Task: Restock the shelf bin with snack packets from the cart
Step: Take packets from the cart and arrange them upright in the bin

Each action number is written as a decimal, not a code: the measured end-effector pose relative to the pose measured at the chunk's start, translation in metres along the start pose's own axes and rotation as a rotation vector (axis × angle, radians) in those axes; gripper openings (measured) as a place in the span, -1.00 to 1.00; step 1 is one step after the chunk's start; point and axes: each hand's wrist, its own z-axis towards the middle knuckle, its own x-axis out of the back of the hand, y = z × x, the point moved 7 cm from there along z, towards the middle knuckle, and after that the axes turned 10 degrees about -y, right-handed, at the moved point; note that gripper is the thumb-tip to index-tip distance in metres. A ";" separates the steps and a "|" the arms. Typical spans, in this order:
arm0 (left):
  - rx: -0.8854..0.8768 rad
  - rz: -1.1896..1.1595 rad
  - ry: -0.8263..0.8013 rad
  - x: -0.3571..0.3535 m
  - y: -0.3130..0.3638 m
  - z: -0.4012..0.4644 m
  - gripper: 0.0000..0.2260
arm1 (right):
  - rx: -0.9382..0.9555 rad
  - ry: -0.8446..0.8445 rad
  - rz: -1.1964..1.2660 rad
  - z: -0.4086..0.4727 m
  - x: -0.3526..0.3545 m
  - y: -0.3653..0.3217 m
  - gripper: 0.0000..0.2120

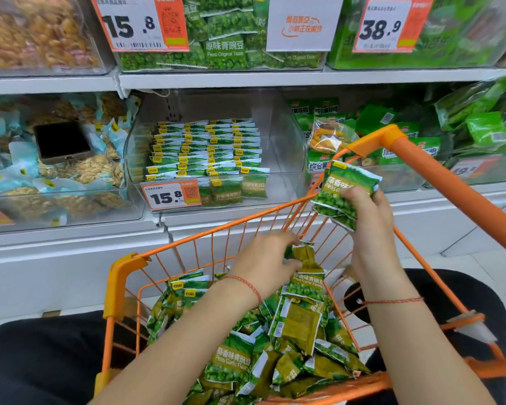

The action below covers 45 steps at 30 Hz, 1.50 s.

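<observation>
Both hands grip green garlic-pea packets: right hand (368,211) a stack, left hand (263,261) one.

Top shelf in front of me: bin of golden-brown snacks (27,30) far left, bin of original-taste pea packets (225,39) in the middle with a 15.8 price tag (140,23) and a white card with orange print (303,24) on its front. 38.9 tag (387,24) on the green bin to the right. Lower shelf: nut packets in pale blue wrap (56,171) on the left, a dark tray (63,141) lying on them. Right side, mixed dried fruit-and-veg packets (327,133).
</observation>
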 end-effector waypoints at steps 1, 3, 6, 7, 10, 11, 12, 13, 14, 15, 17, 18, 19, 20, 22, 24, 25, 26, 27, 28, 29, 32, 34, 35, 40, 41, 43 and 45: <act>-0.021 0.104 -0.084 -0.018 0.001 0.007 -0.61 | -0.009 0.007 0.017 0.000 0.000 0.001 -0.73; -0.074 0.368 -0.211 -0.047 0.003 0.021 -0.43 | -0.016 0.015 0.036 0.002 0.000 0.005 -0.76; -0.159 0.680 -0.266 -0.067 0.010 0.038 -0.37 | -0.044 0.021 0.034 0.003 0.000 0.012 -0.83; -0.176 0.724 -0.252 -0.071 0.011 0.043 -0.40 | -0.060 0.028 0.031 0.003 0.000 0.014 -0.81; -0.264 0.747 -0.216 -0.072 0.011 0.047 -0.54 | -0.092 0.047 0.042 0.004 0.002 0.017 -0.77; -0.323 0.732 -0.164 -0.069 0.010 0.045 -0.57 | -0.095 0.049 0.046 0.004 0.001 0.016 -0.77; -0.369 0.662 -0.091 -0.062 0.009 0.043 -0.56 | -0.092 0.046 0.051 0.004 0.001 0.015 -0.78; -0.397 0.568 -0.044 -0.056 0.006 0.039 -0.54 | -0.087 0.041 0.059 0.004 0.001 0.014 -0.78; -0.394 0.475 -0.008 -0.049 0.002 0.035 -0.51 | -0.080 0.036 0.065 0.004 0.001 0.014 -0.77; -0.360 0.337 -0.011 -0.040 -0.002 0.029 -0.53 | -0.072 0.031 0.066 0.004 0.001 0.013 -0.76; -0.180 -0.022 0.008 -0.019 -0.019 0.015 -0.61 | -0.074 0.012 0.047 0.004 -0.001 0.014 -0.69; -0.067 -0.242 0.011 -0.010 -0.029 0.006 -0.66 | -0.077 0.002 0.047 0.004 -0.001 0.015 -0.68; 0.014 -0.457 0.034 -0.001 -0.038 -0.001 -0.72 | -0.083 -0.007 0.050 0.004 -0.002 0.016 -0.69; 0.065 -0.661 0.050 0.006 -0.043 -0.009 -0.76 | -0.098 -0.019 0.048 0.004 -0.004 0.018 -0.67; 0.153 -1.029 0.029 0.009 -0.048 -0.019 -0.82 | -0.140 -0.047 0.028 0.002 -0.007 0.022 -0.56; 0.168 -1.324 0.008 0.009 -0.042 -0.026 -0.83 | -0.140 -0.086 0.020 0.001 -0.010 0.024 -0.72; 0.160 -1.427 0.019 0.010 -0.040 -0.027 -0.71 | -0.141 -0.107 0.022 0.000 -0.012 0.025 -0.81; 0.172 -1.478 0.019 0.010 -0.041 -0.028 -0.48 | -0.155 -0.118 0.027 0.000 -0.013 0.027 -0.83; 0.189 -1.478 0.028 0.011 -0.040 -0.030 -0.37 | -0.175 -0.129 0.027 -0.001 -0.014 0.029 -0.79; 0.203 -1.442 0.060 0.011 -0.043 -0.030 -0.41 | -0.196 -0.134 0.024 -0.001 -0.015 0.031 -0.74; 0.203 -1.389 0.094 0.013 -0.045 -0.031 -0.59 | -0.209 -0.145 0.023 -0.003 -0.018 0.031 -0.72; 0.197 -1.224 0.188 0.022 -0.048 -0.035 -0.68 | -0.256 -0.181 0.066 -0.004 -0.023 0.034 -0.75; 0.180 -1.095 0.268 0.034 -0.049 -0.038 -0.67 | -0.278 -0.239 0.132 -0.005 -0.029 0.032 -0.76; 0.176 -1.052 0.291 0.041 -0.049 -0.039 -0.67 | -0.279 -0.283 0.154 -0.005 -0.036 0.028 -0.80; 0.143 -0.911 0.461 0.074 -0.061 -0.040 -0.77 | -0.269 -0.380 0.139 0.021 -0.065 0.004 -0.87; 0.137 -0.891 0.480 0.076 -0.065 -0.039 -0.80 | -0.258 -0.381 0.127 0.030 -0.071 0.002 -0.75; 0.146 -0.788 0.467 0.073 -0.069 -0.038 -0.74 | -0.248 -0.377 0.107 0.046 -0.082 -0.004 -0.47; 0.143 -0.662 0.498 0.071 -0.070 -0.039 -0.64 | -0.239 -0.395 0.040 0.067 -0.089 -0.005 -0.32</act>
